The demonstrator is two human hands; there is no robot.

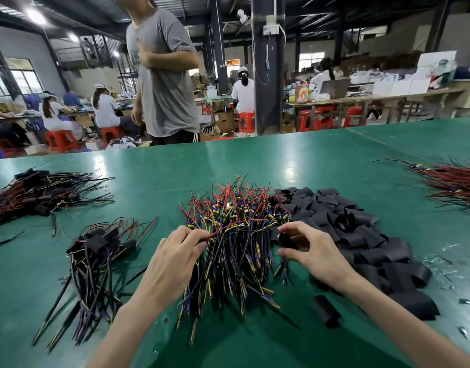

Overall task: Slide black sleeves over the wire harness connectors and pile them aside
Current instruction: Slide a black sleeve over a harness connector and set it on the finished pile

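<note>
Two hands work at the near side of the green table: the left hand pinches a thin red wire from the tangled harness pile, and the right hand holds thumb and forefinger parted around one of the black sleeves heaped just right of it. The wire is best lifted straight up so that neighbouring wires do not snag, and the flat sleeve squeezed open first. Sleeves look matte, limp and flattened; wires are glossy and springy. Sleeved harnesses lie piled to the left.

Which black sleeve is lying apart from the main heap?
The single sleeve on bare table, just left of the heap's near end; all the others overlap in that heap.
</note>
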